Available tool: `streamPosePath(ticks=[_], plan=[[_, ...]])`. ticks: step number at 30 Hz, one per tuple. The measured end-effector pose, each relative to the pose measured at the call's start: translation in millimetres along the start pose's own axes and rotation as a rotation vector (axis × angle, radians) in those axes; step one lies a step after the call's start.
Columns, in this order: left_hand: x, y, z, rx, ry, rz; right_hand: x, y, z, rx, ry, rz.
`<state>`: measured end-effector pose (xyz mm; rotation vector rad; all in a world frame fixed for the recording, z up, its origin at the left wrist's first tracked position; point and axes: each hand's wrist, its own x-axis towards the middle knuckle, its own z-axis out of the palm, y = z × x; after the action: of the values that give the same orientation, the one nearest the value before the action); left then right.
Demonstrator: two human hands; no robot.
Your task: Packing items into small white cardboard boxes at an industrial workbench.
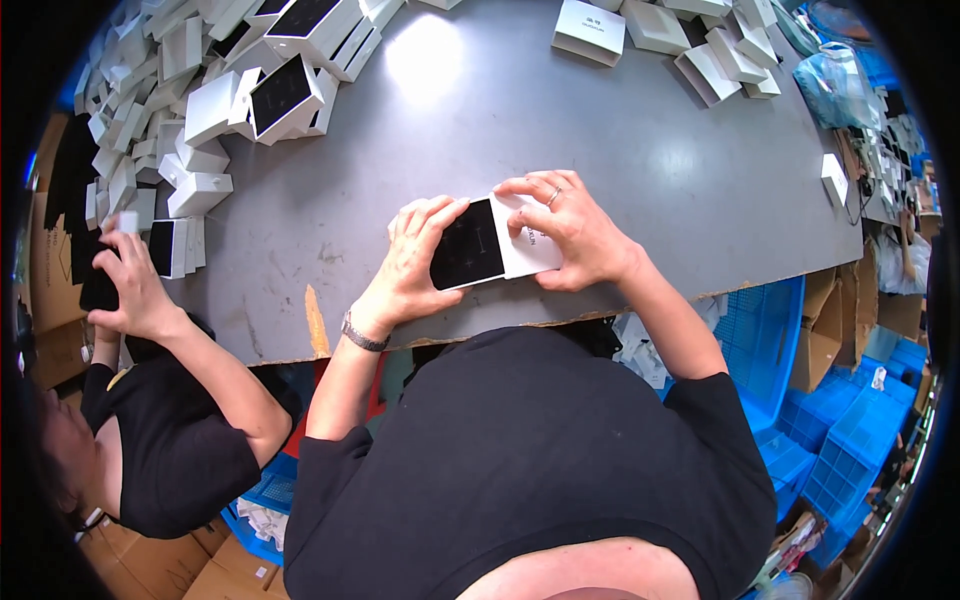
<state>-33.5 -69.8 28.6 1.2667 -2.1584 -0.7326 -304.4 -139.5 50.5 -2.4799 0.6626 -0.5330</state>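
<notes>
Close to the table's near edge, my left hand [412, 258] is closed round a small white box base [468, 246] with a black inside facing up. Its thumb lies along the near side and its fingers along the far side. My right hand [582, 232], with a ring on one finger, grips a white box lid [528, 262] with dark print. The lid lies flat against the right end of the base; whether it overlaps the base's rim I cannot tell.
Many white boxes [200, 195] are heaped on the grey table [420, 130] at the left, more boxes [655, 28] at the far right. A co-worker's hand [135, 285] reaches in at the left. Blue crates [765, 340] stand right of me, below the chipped table edge.
</notes>
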Motion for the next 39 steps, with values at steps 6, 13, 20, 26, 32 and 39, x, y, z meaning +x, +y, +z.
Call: streamPosePath(ticks=[6,13,20,26,32,39], plan=[[6.9,-5.2,6.1,-0.132,-0.025,0.067,1.6,-1.7,3.7,0.008,0.007,-0.02],[15.8,-1.5,21.1,-0.325,0.074,-0.077,-1.1,-7.4,10.8,-0.021,0.083,0.095],[18.2,-1.8,19.8,-0.895,0.17,-0.2,-2.0,-4.3,12.8,-0.025,0.09,0.047],[55.3,34.7,67.6,-1.056,0.423,-0.135,17.2,-11.7,19.4,-0.078,0.096,0.082],[60.5,-15.8,-9.8,0.137,0.698,-0.088,-16.7,-7.3,-41.8,-0.273,-0.146,0.337],[49.1,-132.8,-138.0,0.736,0.608,-0.331,31.2,138.8,-104.0,-0.746,0.29,0.44]])
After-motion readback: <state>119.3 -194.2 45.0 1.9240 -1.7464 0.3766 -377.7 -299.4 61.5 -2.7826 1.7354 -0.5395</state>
